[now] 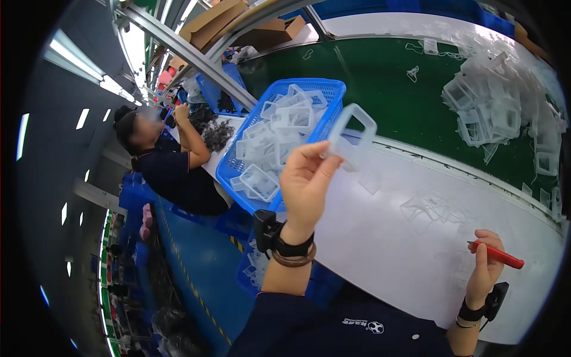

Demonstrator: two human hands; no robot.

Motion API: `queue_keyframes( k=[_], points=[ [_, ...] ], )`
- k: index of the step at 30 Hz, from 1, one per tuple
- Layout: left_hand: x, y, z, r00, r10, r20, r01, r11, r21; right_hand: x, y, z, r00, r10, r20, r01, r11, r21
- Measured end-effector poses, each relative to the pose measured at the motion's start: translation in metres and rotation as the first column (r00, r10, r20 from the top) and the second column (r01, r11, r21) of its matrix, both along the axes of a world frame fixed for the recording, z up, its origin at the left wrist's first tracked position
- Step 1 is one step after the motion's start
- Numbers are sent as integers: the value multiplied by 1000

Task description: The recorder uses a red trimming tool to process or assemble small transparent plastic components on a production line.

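Note:
My left hand (309, 178) pinches a translucent plastic frame (358, 156) between thumb and fingers, raised beside a blue basket (331, 87). The frame is a pale, box-like piece with a rectangular opening. Piled in the basket are several similar translucent frames (292, 119). Over the right side of the white table, my right hand (485, 268) is closed around a red utility knife (502, 256), its narrow tip pointing left. Thin clear plastic scraps (437, 209) lie on the white table (380, 250) between my hands.
Beyond the table runs a green conveyor surface (380, 77) with a heap of translucent frames (491, 107) at right. A metal post (184, 44) slants over the upper left. At left, a co-worker (172, 157) sits by dark small parts (217, 134). Cardboard boxes (214, 24) stand at the back.

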State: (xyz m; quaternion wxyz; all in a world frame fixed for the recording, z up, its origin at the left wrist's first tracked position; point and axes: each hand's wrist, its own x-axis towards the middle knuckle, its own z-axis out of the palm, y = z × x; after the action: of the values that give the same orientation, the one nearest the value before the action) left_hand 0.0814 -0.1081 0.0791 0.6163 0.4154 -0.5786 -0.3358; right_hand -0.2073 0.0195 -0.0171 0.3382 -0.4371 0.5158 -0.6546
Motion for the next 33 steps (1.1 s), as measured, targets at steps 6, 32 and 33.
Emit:
queue_keyframes(
  k=[6,32,33],
  points=[
    [186,-37,12,464,527,713,-569,794,-216,31,4,-2,982,182,58,-183,983,11],
    [-219,-161,-89,912,-379,-155,408,875,261,-10,-8,-6,996,-14,83,14,1000,-7],
    [-211,-145,-70,895,-421,-147,444,873,201,-14,-6,-6,994,-27,108,28,1000,-5]
  ],
)
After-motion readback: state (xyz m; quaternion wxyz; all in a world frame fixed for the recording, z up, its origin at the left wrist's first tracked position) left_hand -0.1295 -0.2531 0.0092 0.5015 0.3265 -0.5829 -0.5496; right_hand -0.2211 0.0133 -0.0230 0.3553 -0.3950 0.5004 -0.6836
